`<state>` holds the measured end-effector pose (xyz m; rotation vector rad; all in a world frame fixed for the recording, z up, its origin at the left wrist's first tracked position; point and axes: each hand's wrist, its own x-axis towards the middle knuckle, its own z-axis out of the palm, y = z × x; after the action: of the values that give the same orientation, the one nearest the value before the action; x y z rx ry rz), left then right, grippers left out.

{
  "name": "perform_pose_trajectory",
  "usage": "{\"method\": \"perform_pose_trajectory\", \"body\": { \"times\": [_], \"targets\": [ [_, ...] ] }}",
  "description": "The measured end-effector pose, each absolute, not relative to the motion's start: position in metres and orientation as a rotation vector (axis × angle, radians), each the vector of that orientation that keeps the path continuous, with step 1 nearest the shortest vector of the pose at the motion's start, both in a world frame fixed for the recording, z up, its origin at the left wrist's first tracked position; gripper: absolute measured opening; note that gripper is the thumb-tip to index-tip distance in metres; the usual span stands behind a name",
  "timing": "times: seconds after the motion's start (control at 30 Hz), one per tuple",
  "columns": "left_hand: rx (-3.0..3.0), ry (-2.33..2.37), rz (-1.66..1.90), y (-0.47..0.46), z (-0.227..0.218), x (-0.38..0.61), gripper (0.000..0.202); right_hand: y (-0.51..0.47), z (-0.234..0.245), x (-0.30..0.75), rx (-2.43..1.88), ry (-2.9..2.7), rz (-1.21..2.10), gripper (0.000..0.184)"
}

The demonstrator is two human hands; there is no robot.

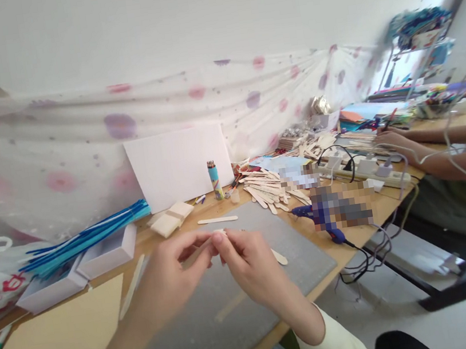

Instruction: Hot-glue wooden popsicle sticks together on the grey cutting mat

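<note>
My left hand [174,269] and my right hand [251,261] meet above a grey mat [187,342], fingertips pinched together. Between them shows a bit of something small and whitish, mostly covered by the fingers, so its kind cannot be told. Just beyond the hands a wooden craft stick [217,220] lies by the mat's far edge. Another craft stick [279,257] pokes out from behind my right hand. Left of my left wrist a long pale strip [132,285] rests along the mat's side.
A blue glue gun [318,221] lies right of the mat, its cords hanging off the table. Behind it are heaped craft sticks [263,188] and a power strip [383,175]. White boxes [107,253] with blue pipe cleaners stand left. At far right another person's arms [428,141] work.
</note>
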<state>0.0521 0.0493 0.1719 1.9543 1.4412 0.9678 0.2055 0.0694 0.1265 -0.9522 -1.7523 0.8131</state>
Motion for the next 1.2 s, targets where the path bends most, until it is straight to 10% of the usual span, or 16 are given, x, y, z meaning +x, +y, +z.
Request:
{"method": "perform_pose_trajectory", "body": {
  "times": [0.9, 1.2],
  "targets": [
    [1.764, 1.644, 1.126, 0.074, 0.16, 0.009, 0.04, 0.065, 0.117, 0.213, -1.069, -2.052, 0.911, 0.042],
    [1.73, 1.63, 0.608, 0.112, 0.128, -0.038, 0.034, 0.079, 0.065, 0.243, -1.565, -2.039, 0.576, 0.023]
  ]
}}
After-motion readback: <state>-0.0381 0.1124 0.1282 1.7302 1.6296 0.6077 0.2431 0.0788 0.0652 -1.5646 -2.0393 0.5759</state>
